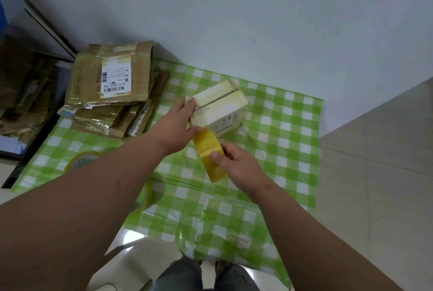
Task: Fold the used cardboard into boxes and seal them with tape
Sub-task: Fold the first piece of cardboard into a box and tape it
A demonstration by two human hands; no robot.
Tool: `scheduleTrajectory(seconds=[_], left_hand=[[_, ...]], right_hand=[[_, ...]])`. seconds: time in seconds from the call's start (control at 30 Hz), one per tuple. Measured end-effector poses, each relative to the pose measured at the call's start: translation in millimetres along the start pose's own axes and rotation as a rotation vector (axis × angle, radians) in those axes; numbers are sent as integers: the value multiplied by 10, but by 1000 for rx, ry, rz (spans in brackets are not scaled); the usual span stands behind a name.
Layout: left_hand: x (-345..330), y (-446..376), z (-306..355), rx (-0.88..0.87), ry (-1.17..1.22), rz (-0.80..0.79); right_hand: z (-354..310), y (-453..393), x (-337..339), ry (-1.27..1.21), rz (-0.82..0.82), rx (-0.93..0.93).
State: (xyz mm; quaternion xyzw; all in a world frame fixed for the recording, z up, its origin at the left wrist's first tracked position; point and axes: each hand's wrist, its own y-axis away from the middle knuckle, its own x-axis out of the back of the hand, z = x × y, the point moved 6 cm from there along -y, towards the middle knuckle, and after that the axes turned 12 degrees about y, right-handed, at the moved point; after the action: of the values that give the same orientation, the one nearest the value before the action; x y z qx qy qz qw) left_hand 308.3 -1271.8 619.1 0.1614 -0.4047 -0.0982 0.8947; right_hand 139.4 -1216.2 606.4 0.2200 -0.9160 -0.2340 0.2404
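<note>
One small white box (219, 109) sat mid-cloth on the green checked cloth (281, 145), its top seam dark, its print too small to read. The left hand (178, 124) pressed its near end, fingers straight. The right hand (236, 164) pinched a yellow tape strip (209, 152). Two tape rolls (80, 160) lay left; far left, a stack of flattened cardboard (112, 89) was labelled "507G P803 Y66".

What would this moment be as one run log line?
step: taping box seam | left hand: presses tape onto box | right hand: holds tape strip | flat cardboard stack: waiting
</note>
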Motion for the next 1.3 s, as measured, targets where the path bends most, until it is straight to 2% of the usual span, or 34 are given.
scheduleTrajectory(seconds=[0.3, 0.6, 0.67, 0.83, 0.9, 0.97, 1.13, 1.3], left_hand=[[-17, -10, -27, -8, -74, -90], [-42, 32, -32, -13, 2, -101], [-53, 47, -50, -18, 57, -60], [-5, 111, -57, -6, 12, 116], [19, 176, -63, -6, 87, 242], [-26, 223, -80, 13, 168, 290], [-261, 274, -210, 113, 318, 156], [-401, 355, -219, 183, 473, 116]], right_hand=[[120, 24, -213, -32, -15, -5], [343, 32, -314, 32, -52, -51], [348, 17, -322, 24, -73, -65], [359, -26, -311, 55, -125, -102], [363, -33, -318, 105, -154, -84], [369, -33, -324, 121, -175, -70], [416, -56, -310, 81, -209, -114], [426, -117, -301, 64, -240, -162]])
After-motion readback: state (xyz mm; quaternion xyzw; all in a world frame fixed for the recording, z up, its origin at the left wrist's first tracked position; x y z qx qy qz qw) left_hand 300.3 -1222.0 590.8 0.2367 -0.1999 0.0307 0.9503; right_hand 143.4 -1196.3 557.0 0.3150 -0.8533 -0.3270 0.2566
